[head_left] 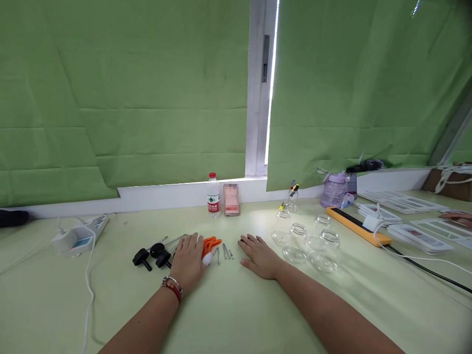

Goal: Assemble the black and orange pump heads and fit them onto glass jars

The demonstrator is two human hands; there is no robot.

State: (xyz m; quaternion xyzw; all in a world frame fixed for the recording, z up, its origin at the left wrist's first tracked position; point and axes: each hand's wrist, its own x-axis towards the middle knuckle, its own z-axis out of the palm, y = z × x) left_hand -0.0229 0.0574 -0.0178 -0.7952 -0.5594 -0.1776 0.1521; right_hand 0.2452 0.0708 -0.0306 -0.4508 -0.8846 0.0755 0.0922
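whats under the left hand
Orange pieces and a white piece show on the thumb side of the left hand; metal rods show at its other side. Whatever lies directly beneath it is covered.

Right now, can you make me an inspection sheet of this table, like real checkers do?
Surface: pale green tabletop, things lying on both sides.
Things near the hands: black knob-like pieces, orange pieces, screws, clear jars.
Clutter: water bottle, purple bottle.
Grip: left hand palm down beside the orange pieces, touching unclear; right hand palm down, fingers slightly spread; nothing seen held.
Cables: white cable on the left; black cable from the orange power strip.
Surroundings: green coverings behind; part of another person's hand far right.
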